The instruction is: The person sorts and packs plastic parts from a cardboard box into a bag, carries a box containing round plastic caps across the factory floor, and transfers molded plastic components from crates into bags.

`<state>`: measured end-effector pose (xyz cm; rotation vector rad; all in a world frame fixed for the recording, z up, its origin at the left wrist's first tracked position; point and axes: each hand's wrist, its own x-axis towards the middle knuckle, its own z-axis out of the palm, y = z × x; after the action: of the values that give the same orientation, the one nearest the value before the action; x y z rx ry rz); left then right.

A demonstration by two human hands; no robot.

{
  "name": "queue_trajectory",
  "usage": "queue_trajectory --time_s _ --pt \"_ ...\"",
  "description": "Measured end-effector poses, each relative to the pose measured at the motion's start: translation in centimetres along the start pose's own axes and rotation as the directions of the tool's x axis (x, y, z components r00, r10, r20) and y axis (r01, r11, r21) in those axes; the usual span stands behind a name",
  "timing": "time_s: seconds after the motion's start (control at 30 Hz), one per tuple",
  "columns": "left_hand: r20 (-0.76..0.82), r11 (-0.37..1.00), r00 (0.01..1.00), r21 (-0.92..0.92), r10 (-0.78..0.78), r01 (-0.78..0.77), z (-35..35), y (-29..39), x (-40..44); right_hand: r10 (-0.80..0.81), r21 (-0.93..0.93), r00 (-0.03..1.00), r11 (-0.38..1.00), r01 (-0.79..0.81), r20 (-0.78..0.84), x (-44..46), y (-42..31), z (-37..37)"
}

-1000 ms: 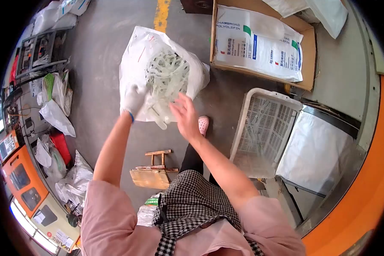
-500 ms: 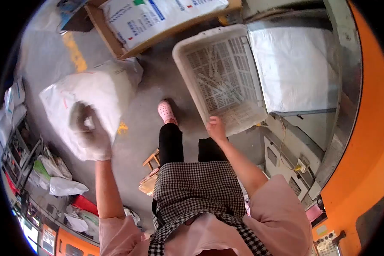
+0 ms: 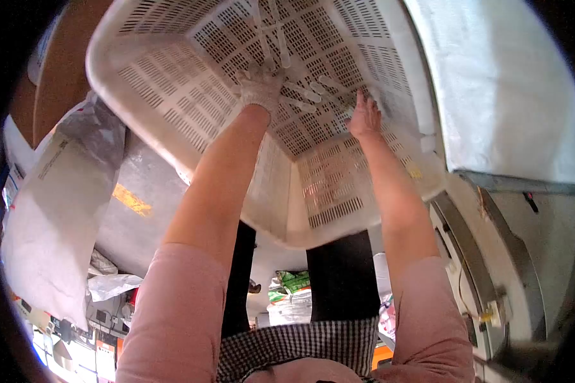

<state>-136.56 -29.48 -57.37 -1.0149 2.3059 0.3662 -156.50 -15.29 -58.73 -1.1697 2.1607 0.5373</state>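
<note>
Both hands reach down into a large white slotted plastic basket. My left hand, in a pale glove, is low in the basket with its fingers spread, close to the ends of long translucent plastic pieces. Bare, my right hand is near the basket's right side, its fingers pointing away from me; whether it touches a piece is unclear. Between the hands lie several short translucent pieces on the basket's bottom.
A large white sack stands to the left, below a brown cardboard box. On the right, a white-covered surface adjoins the basket. Machine parts are at the lower right. Green-and-white bags show between my legs.
My view has turned from the sack on the floor to the basket, which now looks much closer. Both hands have moved down inside it, the gloved one away from the sack.
</note>
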Motion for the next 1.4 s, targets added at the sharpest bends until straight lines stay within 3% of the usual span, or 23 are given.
queue_trajectory --time_s 0.1,0.17,0.3,0.37,0.43,0.47,0.6,0.67,0.73,0.8,0.9,0.93,0.97,1.0,1.07,1.1,1.17,1.23,1.27,1.3,1.33,1.37,1.4 --pt "0.053 0.990 0.998 0.137 -0.037 0.029 2.6 -0.1 1.5 -0.029 0.184 0.999 0.982 0.031 -0.015 2.0 0.8 1.7" --pt "0.264 0.978 0.962 -0.207 0.070 -0.014 3.3 -0.7 2.7 -0.062 0.238 0.985 0.966 0.099 -0.159 2.4 1.1 3.4" --pt "0.210 0.899 0.978 -0.427 -0.001 0.092 -1.3 -2.1 2.4 -0.028 0.401 0.956 0.904 0.150 -0.293 2.1 1.2 3.7" --pt "0.030 0.753 0.951 -0.603 -0.308 0.263 -3.0 -2.6 3.2 -0.004 0.502 0.964 0.854 0.141 -0.264 2.0 0.2 2.2" --pt "-0.075 0.715 0.921 -0.656 -0.383 0.243 -3.3 -2.5 5.8 0.159 0.841 0.987 0.536 -0.081 -0.006 2.0 -1.1 0.8" --pt "-0.173 0.679 0.876 -0.703 -0.451 0.211 -3.2 -2.4 7.8 0.163 0.904 0.982 0.427 0.014 -0.092 2.2 -1.6 1.4" --pt "-0.320 0.869 0.854 -0.420 -0.410 0.260 -1.7 -3.2 13.2 0.119 0.967 0.990 0.253 0.043 -0.076 2.2 -3.8 0.1" --pt "-0.476 0.977 0.865 -0.205 -0.158 0.065 -0.1 -4.2 14.0 0.109 0.972 0.992 0.231 0.041 -0.068 2.0 -4.6 -0.1" --pt "-0.461 0.960 0.867 -0.272 -0.188 0.063 -1.5 -3.8 12.0 0.100 0.978 0.993 0.204 0.049 -0.071 1.3 -4.7 -0.2" --pt "-0.351 0.793 0.880 -0.608 -0.319 0.045 -2.8 -3.7 9.2 0.139 0.998 0.989 0.041 0.041 -0.046 -0.3 -5.3 -1.1" --pt "-0.053 0.145 0.881 -0.989 -0.471 0.018 -5.9 -4.2 3.0 0.247 0.996 0.965 0.025 0.084 -0.087 -5.5 -6.9 -5.6" --pt "-0.037 0.058 0.855 -0.998 -0.518 -0.008 -7.5 -4.5 -0.2 0.257 0.994 0.962 -0.021 0.104 -0.095 -7.7 -7.4 -7.4" --pt "-0.225 0.231 0.760 -0.968 -0.610 -0.101 -9.8 -4.9 -4.1 0.256 0.989 0.961 -0.072 0.127 -0.105 -9.9 -7.8 -9.4" --pt "-0.146 0.106 0.739 -0.989 -0.658 -0.101 -11.0 -5.7 -7.9 0.229 0.988 0.962 0.003 0.156 -0.152 -12.8 -8.9 -12.3" --pt "-0.228 0.222 0.652 -0.971 -0.724 -0.093 -17.1 -7.4 -18.2 0.136 0.964 0.961 0.145 0.222 -0.242 -18.4 -10.5 -17.9" --pt "-0.171 0.143 0.619 -0.985 -0.767 -0.094 -17.5 -8.5 -22.8 0.066 0.939 0.954 0.211 0.273 -0.292 -21.1 -12.3 -20.5" --pt "-0.265 0.119 0.384 -0.924 -0.885 -0.365 -23.0 -11.2 -31.4 -0.082 0.915 0.929 0.161 0.369 -0.360 -25.9 -16.1 -24.8" --pt "-0.091 -0.124 0.266 -0.710 -0.960 -0.693 -25.1 -14.2 -39.9 -0.238 0.908 0.894 0.093 0.409 -0.379 -30.4 -21.1 -28.0" --pt "-0.051 -0.115 0.174 -0.567 -0.983 -0.816 -26.5 -15.4 -44.3 -0.347 0.911 0.859 0.029 0.411 -0.377 -33.7 -23.2 -30.3" --pt "-0.060 -0.110 0.189 -0.625 -0.980 -0.773 -29.0 -18.3 -48.2 -0.431 0.907 0.831 0.063 0.417 -0.352 -36.5 -26.2 -32.8" --pt "-0.024 0.013 0.009 -0.770 -1.000 -0.638 -30.0 -20.7 -50.6 -0.536 0.917 0.775 0.006 0.399 -0.334 -38.6 -29.1 -34.1" --pt "0.006 -0.031 0.041 -0.759 -0.999 -0.650 -29.4 -23.0 -54.2 -0.592 0.933 0.742 -0.053 0.355 -0.316 -41.2 -32.6 -35.3" --pt "0.096 -0.045 -0.064 -0.834 -0.993 -0.550 -29.8 -25.8 -56.2 -0.666 0.931 0.682 -0.051 0.362 -0.302 -43.7 -36.2 -37.1"
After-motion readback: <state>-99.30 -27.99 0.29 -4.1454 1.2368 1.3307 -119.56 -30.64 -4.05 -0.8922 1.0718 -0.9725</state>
